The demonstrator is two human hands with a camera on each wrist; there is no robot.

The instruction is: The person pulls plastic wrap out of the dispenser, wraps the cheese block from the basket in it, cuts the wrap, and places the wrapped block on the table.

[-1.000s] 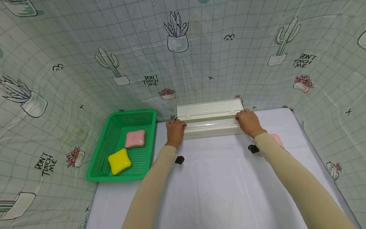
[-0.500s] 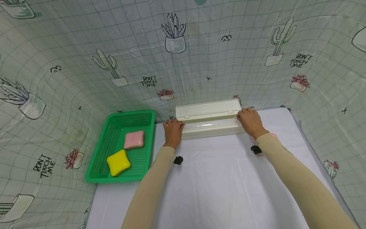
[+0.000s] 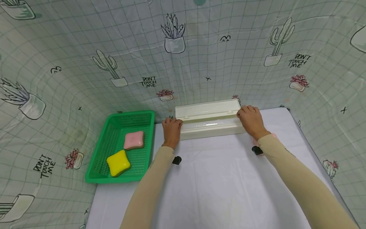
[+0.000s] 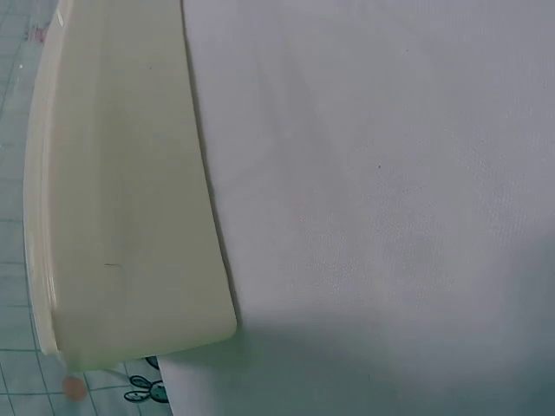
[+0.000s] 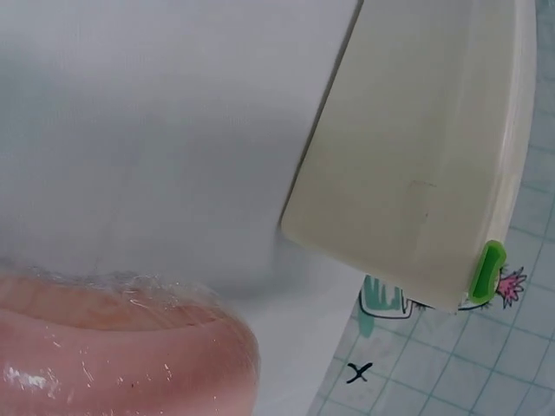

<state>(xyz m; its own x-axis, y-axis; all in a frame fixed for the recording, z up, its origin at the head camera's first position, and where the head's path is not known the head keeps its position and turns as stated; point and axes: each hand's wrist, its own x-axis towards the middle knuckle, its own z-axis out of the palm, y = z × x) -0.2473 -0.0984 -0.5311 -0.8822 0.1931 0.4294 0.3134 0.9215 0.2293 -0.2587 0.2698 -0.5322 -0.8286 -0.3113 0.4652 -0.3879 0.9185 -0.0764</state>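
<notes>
A long cream cling film dispenser lies at the back of the white table, its lid raised against the cloth behind. Clear cling film shows along its opening. The left hand is at the left end, fingers bent, seemingly pinching the film's edge. At the right end, the right hand has bent fingertips at the film, just below the lid's corner. Fingertip contact is too small to see fully. Both wrist views show the dispenser's front wall but no fingers.
A green basket on the left holds a pink block and a yellow block. Another pink block, loosely covered with clear film, lies under the right forearm. Patterned cloth hangs behind the table.
Both hands have shifted slightly apart and a little upward at the dispenser's ends. The head view has moved slightly. The dispenser and basket stay in place.
</notes>
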